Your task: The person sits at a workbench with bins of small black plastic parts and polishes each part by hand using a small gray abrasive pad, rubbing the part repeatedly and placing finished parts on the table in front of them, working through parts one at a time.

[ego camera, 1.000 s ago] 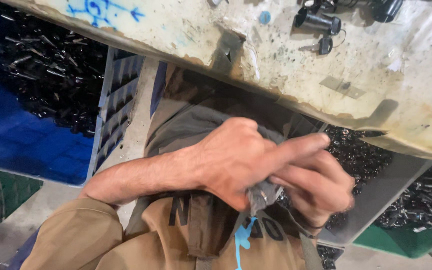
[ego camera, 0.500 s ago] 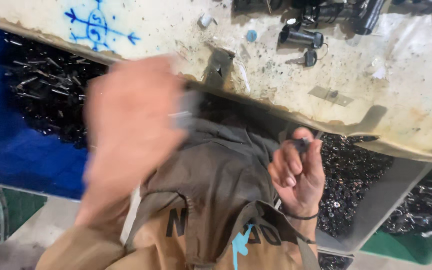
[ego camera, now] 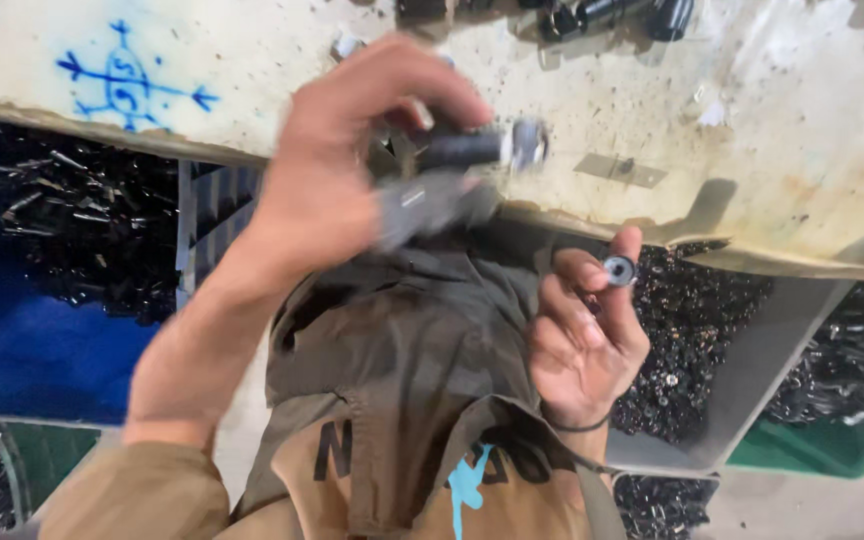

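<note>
Left hand [ego camera: 337,175] clamped on dark bolt [ego camera: 472,150]; right hand [ego camera: 582,335] pinching washer [ego camera: 618,269] below. Best squared to the bolt's end, unhurried.

The left hand [ego camera: 352,160] was raised, blurred, back toward the camera, its fingers curled forward and closed in a grip; its bare forearm ran down to a tan sleeve at the lower left. The right hand [ego camera: 582,330] sat lower, palm up and fingers bent, thumb and forefinger pinched together, a thin band around its wrist
</note>
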